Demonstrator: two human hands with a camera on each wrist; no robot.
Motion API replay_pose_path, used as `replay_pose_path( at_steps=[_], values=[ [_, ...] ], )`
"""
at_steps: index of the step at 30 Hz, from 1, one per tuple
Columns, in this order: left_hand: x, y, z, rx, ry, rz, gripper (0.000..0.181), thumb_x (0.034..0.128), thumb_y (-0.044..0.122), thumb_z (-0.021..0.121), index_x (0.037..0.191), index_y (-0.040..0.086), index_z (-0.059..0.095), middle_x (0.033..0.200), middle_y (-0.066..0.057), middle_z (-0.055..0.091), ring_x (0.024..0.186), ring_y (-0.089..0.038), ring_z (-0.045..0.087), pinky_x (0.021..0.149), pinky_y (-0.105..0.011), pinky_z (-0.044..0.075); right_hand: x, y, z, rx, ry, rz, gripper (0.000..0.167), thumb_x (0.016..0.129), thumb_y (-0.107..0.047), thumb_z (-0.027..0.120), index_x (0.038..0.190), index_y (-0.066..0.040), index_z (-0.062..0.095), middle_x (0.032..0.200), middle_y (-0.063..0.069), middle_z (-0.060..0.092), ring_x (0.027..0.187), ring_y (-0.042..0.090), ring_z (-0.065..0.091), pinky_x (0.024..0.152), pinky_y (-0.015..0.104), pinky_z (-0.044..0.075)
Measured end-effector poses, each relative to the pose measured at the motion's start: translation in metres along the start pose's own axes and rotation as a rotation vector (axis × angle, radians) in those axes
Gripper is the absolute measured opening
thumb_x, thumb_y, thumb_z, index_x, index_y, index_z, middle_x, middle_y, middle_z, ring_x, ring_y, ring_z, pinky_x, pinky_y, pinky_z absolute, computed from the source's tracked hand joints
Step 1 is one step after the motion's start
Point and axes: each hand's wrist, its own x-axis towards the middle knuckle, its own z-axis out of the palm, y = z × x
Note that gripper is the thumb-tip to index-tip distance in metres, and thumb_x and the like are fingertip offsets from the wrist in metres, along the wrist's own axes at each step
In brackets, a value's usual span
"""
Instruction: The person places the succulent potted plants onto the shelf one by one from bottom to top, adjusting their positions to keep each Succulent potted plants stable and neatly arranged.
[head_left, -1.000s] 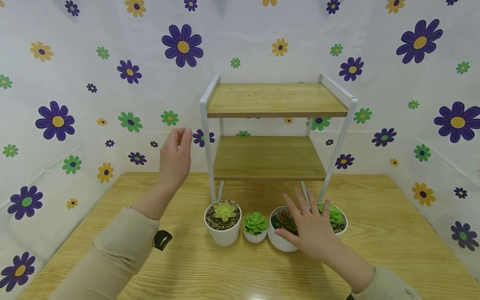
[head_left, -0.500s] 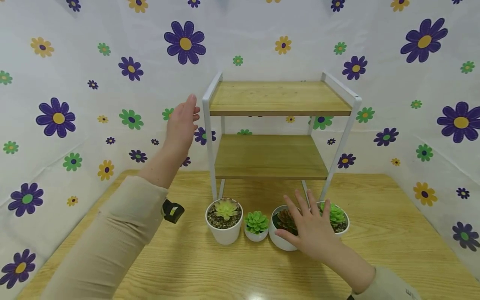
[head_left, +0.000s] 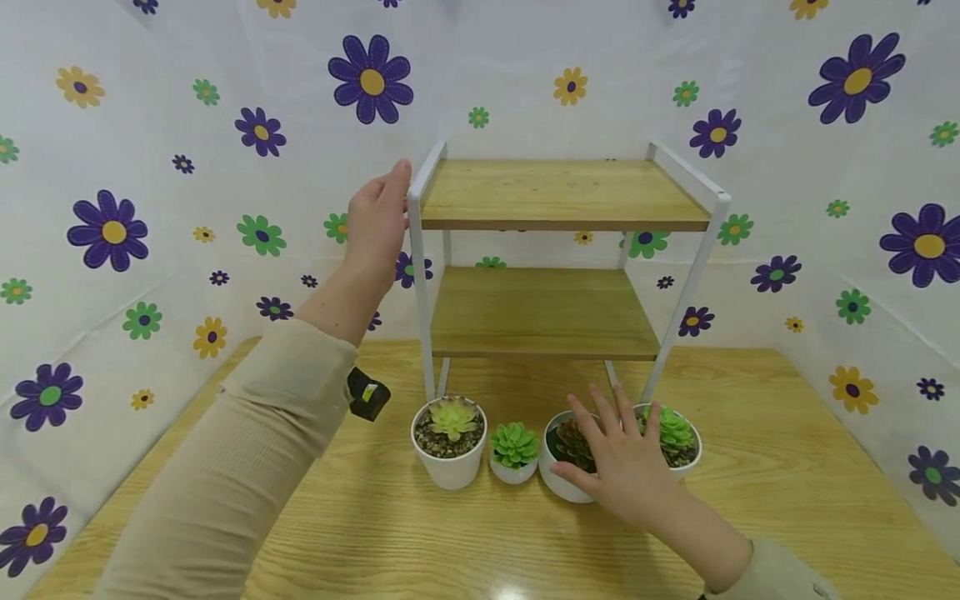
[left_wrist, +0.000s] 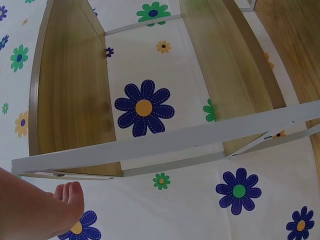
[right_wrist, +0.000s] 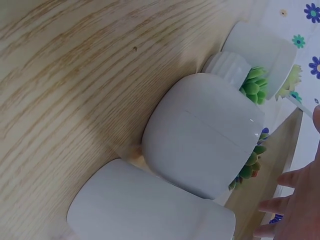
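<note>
In the head view my left hand [head_left: 377,218] is raised at the upper left corner of a two-tier shelf [head_left: 562,192] with wooden boards and a white frame. Its fingers lie right beside the frame's upright; whether they touch it I cannot tell. The left wrist view shows the hand [left_wrist: 47,212] just outside the frame bar [left_wrist: 165,142]. My right hand [head_left: 630,467] is spread, palm down, over a white pot with a reddish-brown succulent [head_left: 573,443] and a white pot with a green succulent [head_left: 675,432]. Nothing is held in either hand.
Left of those pots stand a small white pot with a green succulent [head_left: 513,450] and a taller white pot with a yellow-green succulent [head_left: 450,442]. All are lined up on the wooden table [head_left: 360,517] before the shelf. A flower-print cloth [head_left: 487,75] hangs behind.
My left hand has risen and moved right, up to the shelf's left corner; its fingers loosened from a bunched pose. My right hand has stayed spread over the pots.
</note>
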Motion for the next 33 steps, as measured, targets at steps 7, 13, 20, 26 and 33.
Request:
replay_pose_path(
  at_steps=[7, 13, 20, 26, 33],
  values=[
    [0.003, 0.008, 0.005, -0.017, 0.014, -0.026, 0.050, 0.0963, 0.046, 0.043, 0.138, 0.018, 0.045, 0.143, 0.002, 0.043, 0.133, -0.014, 0.038, 0.114, -0.035, 0.031, -0.001, 0.001, 0.002, 0.006, -0.006, 0.008, 0.075, 0.084, -0.055, 0.058, 0.144, -0.015, 0.037, 0.146, 0.019, 0.037, 0.137, 0.047, 0.024, 0.096, 0.080, 0.018],
    [0.001, 0.010, 0.002, -0.064, 0.004, -0.046, 0.043, 0.0965, 0.034, 0.046, 0.134, 0.013, 0.051, 0.141, -0.002, 0.046, 0.131, -0.017, 0.040, 0.115, -0.035, 0.029, -0.003, 0.003, -0.001, 0.010, -0.005, 0.021, 0.074, 0.085, -0.056, 0.056, 0.144, -0.016, 0.037, 0.145, 0.018, 0.038, 0.137, 0.046, 0.025, 0.098, 0.078, 0.019],
    [0.004, 0.012, -0.009, -0.168, -0.066, -0.092, 0.045, 0.0951, 0.027, 0.053, 0.134, 0.005, 0.048, 0.139, -0.007, 0.048, 0.129, -0.017, 0.047, 0.111, -0.025, 0.035, -0.008, 0.009, -0.010, -0.001, 0.044, 0.019, 0.073, 0.085, -0.056, 0.056, 0.142, -0.015, 0.039, 0.141, 0.018, 0.042, 0.134, 0.047, 0.030, 0.097, 0.078, 0.022],
    [0.001, 0.013, -0.014, -0.116, -0.124, -0.142, 0.051, 0.0954, 0.033, 0.052, 0.137, 0.004, 0.042, 0.138, -0.008, 0.048, 0.126, -0.017, 0.048, 0.108, -0.022, 0.038, -0.016, 0.024, -0.016, 0.041, 0.039, 0.064, 0.072, 0.086, -0.053, 0.057, 0.142, -0.011, 0.038, 0.143, 0.022, 0.039, 0.135, 0.047, 0.026, 0.099, 0.078, 0.018],
    [0.002, 0.016, -0.012, -0.084, -0.145, -0.164, 0.049, 0.0970, 0.031, 0.049, 0.138, 0.006, 0.041, 0.141, -0.008, 0.045, 0.128, -0.018, 0.046, 0.109, -0.023, 0.037, -0.024, 0.056, -0.022, 0.247, 0.056, 0.114, 0.080, 0.084, -0.045, 0.065, 0.141, 0.000, 0.032, 0.142, 0.027, 0.035, 0.130, 0.048, 0.030, 0.101, 0.069, 0.024]
  ],
)
